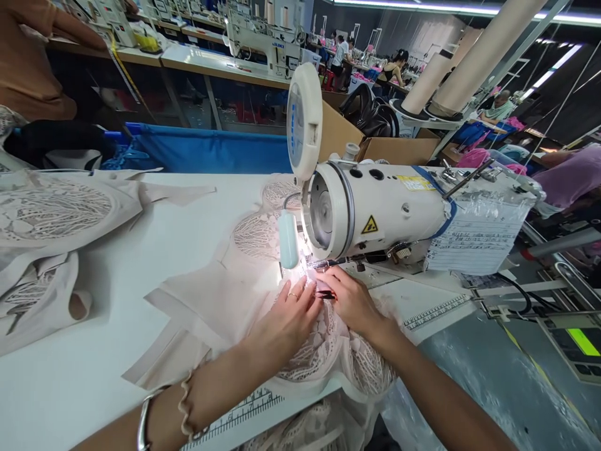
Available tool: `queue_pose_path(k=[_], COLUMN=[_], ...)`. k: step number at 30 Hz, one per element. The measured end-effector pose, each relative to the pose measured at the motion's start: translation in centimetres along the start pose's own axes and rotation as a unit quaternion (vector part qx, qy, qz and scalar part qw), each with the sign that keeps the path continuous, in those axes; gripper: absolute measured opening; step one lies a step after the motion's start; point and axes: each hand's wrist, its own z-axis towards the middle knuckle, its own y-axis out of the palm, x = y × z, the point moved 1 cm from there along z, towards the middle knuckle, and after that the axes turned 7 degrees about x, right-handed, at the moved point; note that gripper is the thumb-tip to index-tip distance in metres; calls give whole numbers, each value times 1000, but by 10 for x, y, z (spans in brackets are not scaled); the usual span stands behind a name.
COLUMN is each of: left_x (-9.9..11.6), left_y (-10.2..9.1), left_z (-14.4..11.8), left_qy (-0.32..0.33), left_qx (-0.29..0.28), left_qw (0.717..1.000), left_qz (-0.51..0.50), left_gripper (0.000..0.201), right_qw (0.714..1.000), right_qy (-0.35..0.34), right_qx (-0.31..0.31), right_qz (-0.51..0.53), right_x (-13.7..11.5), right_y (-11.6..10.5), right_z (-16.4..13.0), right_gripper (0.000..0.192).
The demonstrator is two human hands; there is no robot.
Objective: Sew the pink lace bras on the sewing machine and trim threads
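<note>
A pale pink lace bra piece (314, 351) lies under the needle area of a white sewing machine (385, 200) and drapes over the table's front edge. My left hand (284, 322) rests flat on this fabric just left of the needle, fingers stretched out, a ring on one finger. Close beside it, my right hand (350, 300) is closed around small thread snips (325, 294) with dark blades pointing left. Its fingertips are at the fabric by the presser foot. A light-green lamp (288, 241) hangs at the machine head and lights the stitching spot. The needle itself is hard to make out.
More lace pieces (56, 213) lie on the white table at the left. The machine's round front cover (305, 122) stands swung up. Thread cones (427, 81) rise at the right rear, near a cardboard box (399, 149). A blue cloth (211, 147) hangs behind. Other people work farther back.
</note>
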Motion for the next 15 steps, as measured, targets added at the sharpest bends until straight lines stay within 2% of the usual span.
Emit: queue_pose_path(k=[2, 7, 10, 15], left_x=[-4, -24, -36, -53], left_y=[4, 11, 7, -8], left_z=[0, -1, -2, -1], left_qy=[-16, -25, -9, -3], left_qx=[-1, 59, 73, 81], left_qw=[999, 994, 990, 989], left_qz=[-30, -87, -117, -127], left_gripper=[41, 28, 24, 34], right_qw=[1000, 1000, 998, 994], right_qy=[-9, -3, -14, -39], right_qx=[-7, -13, -6, 23], right_qz=[11, -26, -58, -100], right_x=[1, -1, -3, -4], right_y=[1, 5, 7, 13], right_z=[0, 9, 16, 21], right_gripper=[49, 50, 46, 33])
